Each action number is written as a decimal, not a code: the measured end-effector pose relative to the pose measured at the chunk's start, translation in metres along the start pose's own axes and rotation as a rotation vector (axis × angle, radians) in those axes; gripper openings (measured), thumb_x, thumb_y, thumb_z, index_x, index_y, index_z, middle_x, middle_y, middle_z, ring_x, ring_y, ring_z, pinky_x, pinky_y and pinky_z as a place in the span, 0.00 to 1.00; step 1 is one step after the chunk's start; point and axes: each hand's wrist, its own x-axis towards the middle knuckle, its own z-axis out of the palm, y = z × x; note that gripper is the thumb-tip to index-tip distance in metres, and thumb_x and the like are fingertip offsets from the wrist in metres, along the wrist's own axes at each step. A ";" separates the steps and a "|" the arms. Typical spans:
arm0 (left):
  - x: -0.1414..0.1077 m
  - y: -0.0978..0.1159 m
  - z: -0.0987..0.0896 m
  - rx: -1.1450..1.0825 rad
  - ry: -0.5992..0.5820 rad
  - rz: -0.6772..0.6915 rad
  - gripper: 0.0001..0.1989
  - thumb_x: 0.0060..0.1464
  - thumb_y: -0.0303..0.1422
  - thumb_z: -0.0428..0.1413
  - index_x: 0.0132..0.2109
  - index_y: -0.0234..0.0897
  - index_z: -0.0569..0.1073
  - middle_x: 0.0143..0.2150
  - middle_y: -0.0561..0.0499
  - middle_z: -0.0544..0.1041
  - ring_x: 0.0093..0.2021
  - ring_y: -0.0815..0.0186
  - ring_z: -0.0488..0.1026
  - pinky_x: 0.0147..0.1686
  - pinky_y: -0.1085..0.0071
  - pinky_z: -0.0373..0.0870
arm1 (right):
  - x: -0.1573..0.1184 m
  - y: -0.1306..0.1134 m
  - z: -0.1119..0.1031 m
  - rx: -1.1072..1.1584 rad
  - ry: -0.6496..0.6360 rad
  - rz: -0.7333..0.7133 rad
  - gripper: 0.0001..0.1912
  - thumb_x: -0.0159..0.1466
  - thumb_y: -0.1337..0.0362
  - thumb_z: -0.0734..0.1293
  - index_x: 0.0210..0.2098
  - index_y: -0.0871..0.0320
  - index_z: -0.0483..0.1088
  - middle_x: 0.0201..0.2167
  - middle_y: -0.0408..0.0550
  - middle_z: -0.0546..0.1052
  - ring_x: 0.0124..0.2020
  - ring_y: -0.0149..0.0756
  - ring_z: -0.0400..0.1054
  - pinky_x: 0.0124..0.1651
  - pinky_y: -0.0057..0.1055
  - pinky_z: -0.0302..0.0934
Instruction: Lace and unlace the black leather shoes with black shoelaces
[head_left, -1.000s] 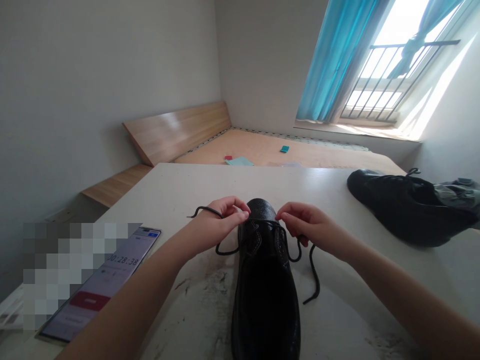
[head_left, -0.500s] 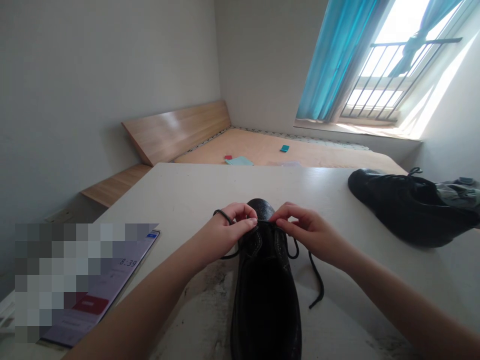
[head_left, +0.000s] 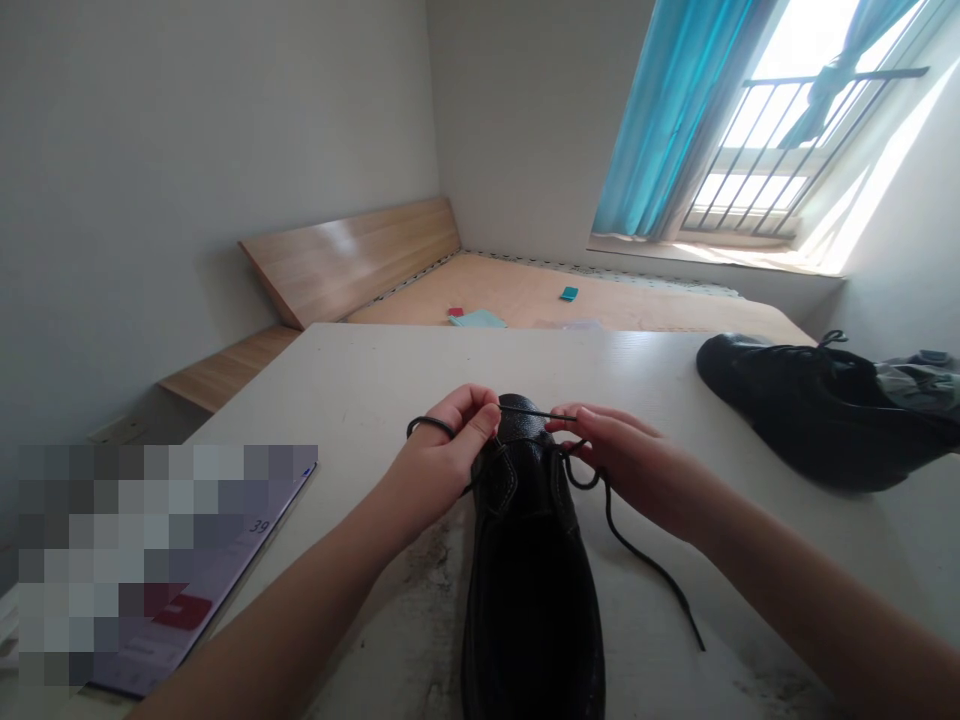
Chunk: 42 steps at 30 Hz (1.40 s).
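Note:
A black leather shoe point(head_left: 534, 590) stands on the table with its toe pointing away from me. My left hand point(head_left: 450, 430) pinches a black shoelace point(head_left: 525, 409) at the left side of the lacing, and a loop of lace passes round the back of that hand. On the right, my right hand point(head_left: 615, 440) grips the same lace between thumb and fingers. The stretch between both hands is taut above the toe. A loose lace end hangs from the right side and trails over the tabletop.
The white table point(head_left: 390, 370) has dark scuffs near me. At right lies a second black shoe point(head_left: 802, 420) with greyish stuffing. A phone point(head_left: 247, 560), partly pixelated, is at left. Beyond are a bed board point(head_left: 645, 300) with small items, a headboard point(head_left: 352, 255) and a blue curtain point(head_left: 667, 120).
My hands have moved apart and slightly up, with the lace now stretched between them. The loose end on the right reaches farther across the table.

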 end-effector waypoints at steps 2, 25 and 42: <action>0.002 0.000 -0.002 -0.047 0.039 0.015 0.09 0.60 0.37 0.51 0.34 0.36 0.66 0.28 0.56 0.65 0.31 0.70 0.64 0.36 0.73 0.65 | 0.002 -0.003 -0.003 0.104 0.017 0.031 0.15 0.57 0.52 0.72 0.35 0.58 0.77 0.38 0.47 0.74 0.44 0.36 0.66 0.50 0.31 0.61; -0.003 0.022 -0.031 1.047 -0.264 0.136 0.07 0.50 0.33 0.52 0.25 0.39 0.67 0.26 0.54 0.71 0.28 0.64 0.65 0.28 0.69 0.53 | 0.007 -0.017 -0.040 -1.413 0.060 -0.214 0.25 0.63 0.44 0.61 0.21 0.56 0.61 0.23 0.46 0.66 0.26 0.33 0.58 0.30 0.32 0.50; 0.005 0.013 -0.026 -0.385 -0.171 -0.089 0.16 0.61 0.40 0.52 0.27 0.36 0.67 0.26 0.55 0.69 0.30 0.68 0.69 0.41 0.67 0.69 | 0.012 -0.014 -0.033 -0.279 0.135 -0.146 0.22 0.62 0.45 0.63 0.24 0.54 0.56 0.22 0.41 0.62 0.27 0.33 0.61 0.41 0.40 0.65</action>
